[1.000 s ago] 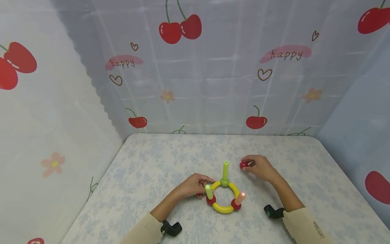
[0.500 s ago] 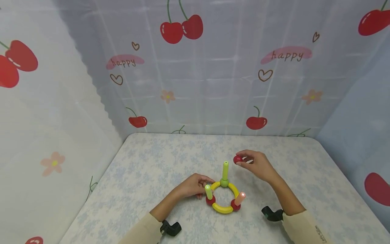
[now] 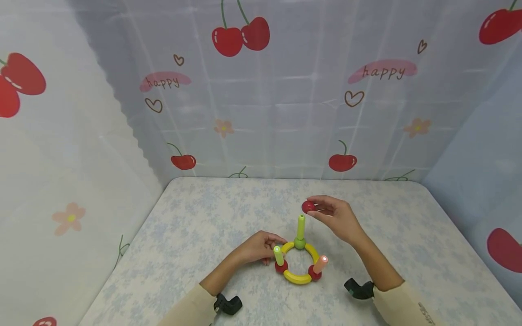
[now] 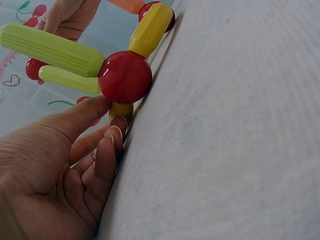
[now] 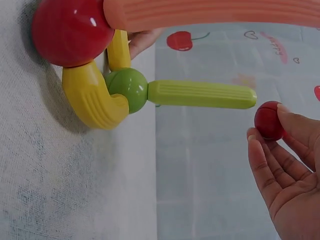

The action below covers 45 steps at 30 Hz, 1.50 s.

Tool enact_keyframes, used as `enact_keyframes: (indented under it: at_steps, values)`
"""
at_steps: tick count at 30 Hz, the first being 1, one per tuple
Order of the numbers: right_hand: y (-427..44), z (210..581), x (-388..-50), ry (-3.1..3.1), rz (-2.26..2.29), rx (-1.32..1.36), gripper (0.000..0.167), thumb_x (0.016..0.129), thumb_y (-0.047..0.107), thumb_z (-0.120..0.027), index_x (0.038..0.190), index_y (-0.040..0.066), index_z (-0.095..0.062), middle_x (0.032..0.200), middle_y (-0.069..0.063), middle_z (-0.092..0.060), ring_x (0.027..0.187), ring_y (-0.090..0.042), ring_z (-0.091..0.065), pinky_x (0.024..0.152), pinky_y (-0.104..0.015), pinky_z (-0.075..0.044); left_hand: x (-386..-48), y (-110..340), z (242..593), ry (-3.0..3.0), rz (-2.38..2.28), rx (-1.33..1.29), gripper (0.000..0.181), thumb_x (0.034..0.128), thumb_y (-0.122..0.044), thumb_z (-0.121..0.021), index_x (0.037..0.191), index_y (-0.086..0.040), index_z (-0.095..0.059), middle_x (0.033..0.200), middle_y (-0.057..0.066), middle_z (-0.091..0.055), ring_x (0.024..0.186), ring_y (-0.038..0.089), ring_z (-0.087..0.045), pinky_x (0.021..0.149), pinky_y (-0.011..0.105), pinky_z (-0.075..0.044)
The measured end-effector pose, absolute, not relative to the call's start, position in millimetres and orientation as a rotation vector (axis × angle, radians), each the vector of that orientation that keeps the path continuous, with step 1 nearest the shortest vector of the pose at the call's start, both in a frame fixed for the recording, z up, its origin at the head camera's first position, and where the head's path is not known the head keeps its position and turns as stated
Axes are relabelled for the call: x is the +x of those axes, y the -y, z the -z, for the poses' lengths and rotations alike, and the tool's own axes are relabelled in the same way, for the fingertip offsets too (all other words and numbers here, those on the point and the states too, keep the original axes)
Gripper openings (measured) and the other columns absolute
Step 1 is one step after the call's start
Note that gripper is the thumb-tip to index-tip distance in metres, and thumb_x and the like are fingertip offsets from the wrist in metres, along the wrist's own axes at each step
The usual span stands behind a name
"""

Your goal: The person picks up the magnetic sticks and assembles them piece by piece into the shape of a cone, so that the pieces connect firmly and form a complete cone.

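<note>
A ring of yellow curved rods (image 3: 297,278) lies on the table, joined by two red balls (image 4: 125,77) and a green ball (image 5: 131,89). Two light green rods (image 3: 301,228) and an orange rod (image 3: 321,264) stand up from those balls. My left hand (image 3: 258,247) pinches the ring's left side, thumb against a red ball and fingertips at the yellow rod beside it. In my right hand (image 3: 336,217), thumb and fingers pinch a loose red ball (image 5: 269,121). That ball hangs just above the tip of the far green rod, a small gap apart in the right wrist view.
The table (image 3: 195,217) has a pale blue floral cover. Cherry-printed curtains (image 3: 261,99) enclose it at the back and both sides. A black wrist device (image 3: 359,289) sits on each forearm.
My right hand has lifted the loose red ball and carried it left, from right of the far green rod to above its tip. The left hand and the ring have stayed put.
</note>
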State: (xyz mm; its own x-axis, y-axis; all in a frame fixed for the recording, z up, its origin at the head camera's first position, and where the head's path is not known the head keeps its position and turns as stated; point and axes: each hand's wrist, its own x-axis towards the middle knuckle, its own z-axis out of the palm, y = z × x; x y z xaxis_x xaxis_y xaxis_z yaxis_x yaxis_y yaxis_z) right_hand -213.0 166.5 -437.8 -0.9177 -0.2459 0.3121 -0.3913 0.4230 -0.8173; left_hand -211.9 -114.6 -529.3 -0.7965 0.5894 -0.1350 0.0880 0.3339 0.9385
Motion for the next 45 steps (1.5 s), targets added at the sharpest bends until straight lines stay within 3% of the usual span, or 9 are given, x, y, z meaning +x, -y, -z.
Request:
enact_keyframes:
  at_steps: [16,25,30,37,42,45]
  values:
    - [-161,439,-207,2.525,-1.492,0.653,0.038,0.09,0.016,-0.079,0.127,0.012,-0.07,0.113,-0.005,-0.074,0.098,-0.021,-0.071,0.081,-0.023,-0.057,-213,114,532,-2.153,-1.444,0.616,0.035,0.0926,0.0,-0.069,0.126,-0.01,-0.072,0.071,0.001,-0.063,0.047,0.013,-0.055,0.047,0.023,-0.05]
    - [-158,437,-205,2.55,-1.484,0.643,0.037,0.091,0.016,-0.078,0.127,0.012,-0.07,0.119,-0.006,-0.072,0.096,-0.022,-0.071,0.079,-0.023,-0.057,-221,128,521,-2.107,-1.448,0.714,0.03,0.1008,-0.003,-0.057,0.127,-0.009,-0.071,0.077,0.01,-0.069,0.052,0.017,-0.062,0.051,0.029,-0.055]
    - [-157,437,-206,2.554,-1.471,0.655,0.036,0.093,0.019,-0.077,0.128,0.013,-0.07,0.12,-0.006,-0.071,0.096,-0.021,-0.071,0.08,-0.025,-0.057,-227,142,506,-2.146,-1.396,0.84,0.023,0.098,-0.007,-0.066,0.12,-0.008,-0.073,0.09,0.009,-0.071,0.057,0.021,-0.061,0.053,0.03,-0.054]
    - [-158,438,-206,2.549,-1.495,0.679,0.035,0.095,0.022,-0.075,0.128,0.012,-0.069,0.119,-0.006,-0.072,0.096,-0.022,-0.071,0.079,-0.026,-0.058,-227,154,488,-2.04,-1.281,1.082,0.043,0.0893,-0.008,-0.078,0.131,-0.008,-0.066,0.133,0.0,-0.061,0.081,0.021,-0.068,0.063,0.033,-0.058]
    - [-159,438,-206,2.542,-1.509,0.705,0.035,0.095,0.023,-0.074,0.128,0.012,-0.069,0.118,-0.006,-0.072,0.096,-0.021,-0.071,0.079,-0.027,-0.058,-223,146,486,-1.97,-1.308,1.122,0.045,0.0881,-0.005,-0.079,0.131,-0.011,-0.067,0.133,-0.004,-0.063,0.083,0.015,-0.067,0.064,0.031,-0.058]
    - [-159,437,-205,2.541,-1.508,0.719,0.034,0.095,0.023,-0.074,0.127,0.013,-0.07,0.118,-0.005,-0.072,0.095,-0.019,-0.071,0.078,-0.028,-0.058,-220,141,487,-1.968,-1.339,1.121,0.04,0.0878,-0.005,-0.079,0.127,-0.01,-0.07,0.124,0.002,-0.068,0.08,0.016,-0.067,0.06,0.028,-0.055]
